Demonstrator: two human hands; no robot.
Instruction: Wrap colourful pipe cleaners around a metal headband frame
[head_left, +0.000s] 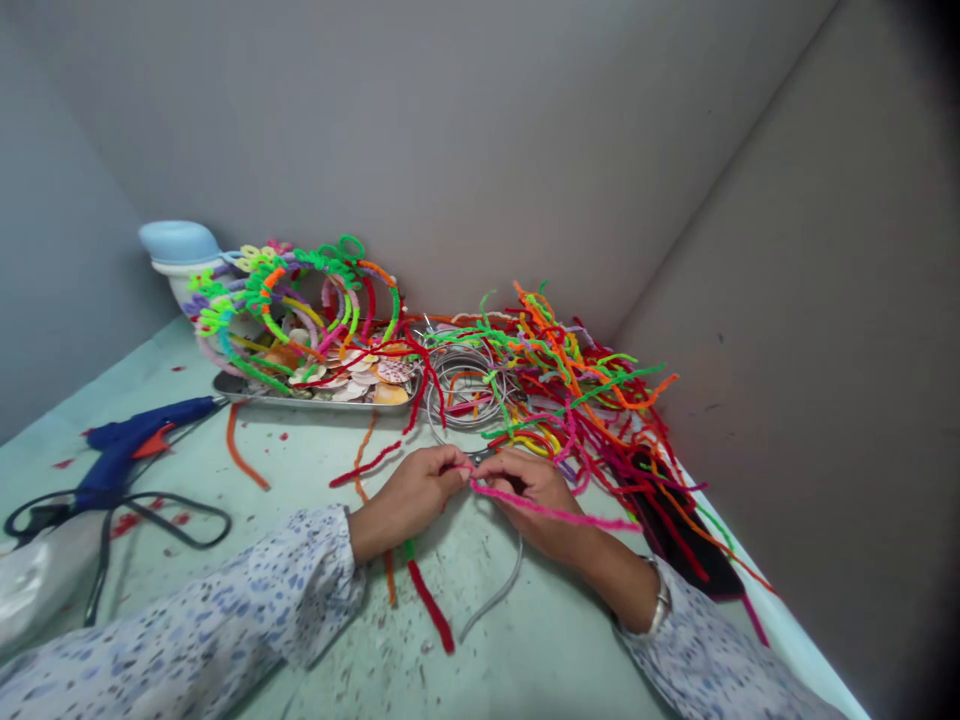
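Our L hand (412, 502) & R hand (541, 482) grip pink pipe cleaner (562, 514), prob. midway; hoops (271, 286) look done, loose strands (574, 375) unused.

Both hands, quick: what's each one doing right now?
Left hand: closed, pinching the pink pipe cleaner.
Right hand: closed, fingertips pinching the same pipe cleaner.

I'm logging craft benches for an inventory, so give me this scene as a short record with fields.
Left hand: fingers pinching a pink fuzzy stem; hand
Right hand: at the same stem, grip partly hidden; hand
Surface: pale green table, stained in places
Metal tray: holds shells, with colourful fuzzy rings above them
Wire coil: between the tray and the multicoloured stem pile
Tool: blue glue gun, lying on the table's left side
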